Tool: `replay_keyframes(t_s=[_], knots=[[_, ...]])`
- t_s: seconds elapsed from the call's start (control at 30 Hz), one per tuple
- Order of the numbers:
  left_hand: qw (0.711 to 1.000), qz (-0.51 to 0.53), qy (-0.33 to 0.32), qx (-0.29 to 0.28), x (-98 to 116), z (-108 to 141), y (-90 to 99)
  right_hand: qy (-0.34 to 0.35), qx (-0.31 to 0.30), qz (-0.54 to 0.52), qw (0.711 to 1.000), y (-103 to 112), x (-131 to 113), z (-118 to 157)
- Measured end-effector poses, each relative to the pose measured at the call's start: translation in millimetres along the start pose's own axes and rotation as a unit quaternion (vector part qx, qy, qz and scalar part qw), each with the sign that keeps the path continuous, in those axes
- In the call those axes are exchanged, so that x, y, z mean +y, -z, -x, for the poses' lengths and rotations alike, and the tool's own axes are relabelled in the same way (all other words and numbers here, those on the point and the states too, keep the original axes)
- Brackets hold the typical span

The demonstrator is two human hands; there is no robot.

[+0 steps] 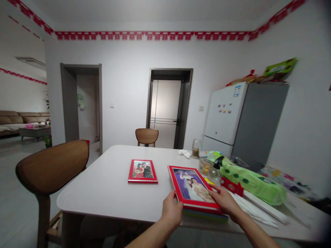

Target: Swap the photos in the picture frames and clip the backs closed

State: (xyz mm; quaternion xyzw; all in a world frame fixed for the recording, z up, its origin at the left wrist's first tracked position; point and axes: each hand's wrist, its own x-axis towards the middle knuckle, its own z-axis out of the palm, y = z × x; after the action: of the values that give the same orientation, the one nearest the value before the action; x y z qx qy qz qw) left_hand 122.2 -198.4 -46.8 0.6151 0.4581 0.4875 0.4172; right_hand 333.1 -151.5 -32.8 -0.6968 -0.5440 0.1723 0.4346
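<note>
A white-walled room held a pale table (103, 193) with rounded corners. Over its near edge, right of centre, was a large red picture frame (192, 186), picture side up. Its long axis appeared to run from far left to near right, so its near end pointed towards the person and lay between the two hands. The left hand (172, 209) gripped the left edge by the near corner; the right hand (224, 199) held the right edge, thumb over the rim. Both grips were about equally near, and closed on the frame. A green-edged item (204, 216) showed just beneath; whether they touched could not be told. To the left and farther off, a small red picture frame (143, 171) lay flat, well apart from either hand. To the right lay a green package (253, 182); beyond, at far right, stood a fridge (224, 113).
</note>
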Motion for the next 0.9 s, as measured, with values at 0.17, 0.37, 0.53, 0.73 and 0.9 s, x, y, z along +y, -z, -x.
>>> replay_keyframes(t_s=[0.17, 0.37, 0.53, 0.73, 0.9], knots=[[0.994, -0.111, -0.002, -0.011, -9, -3, -5.8, -0.004, -0.026, 0.052, 0.998, -2, 21, -10], [0.970, -0.241, -0.017, -0.042, -13, -5, 16.9, 0.005, -0.024, 0.122, 0.992, 3, 26, -16], [0.926, -0.378, 0.003, -0.011, -36, -34, 94.6, 0.140, 0.029, 0.145, 0.979, -24, -15, 2], [0.881, -0.470, 0.034, -0.031, -53, -59, 154.3, 0.346, -0.128, 0.081, 0.926, -114, -92, 68], [0.870, -0.492, 0.004, -0.028, -39, -15, 154.9, 0.312, -0.142, 0.096, 0.935, -151, -96, 86]])
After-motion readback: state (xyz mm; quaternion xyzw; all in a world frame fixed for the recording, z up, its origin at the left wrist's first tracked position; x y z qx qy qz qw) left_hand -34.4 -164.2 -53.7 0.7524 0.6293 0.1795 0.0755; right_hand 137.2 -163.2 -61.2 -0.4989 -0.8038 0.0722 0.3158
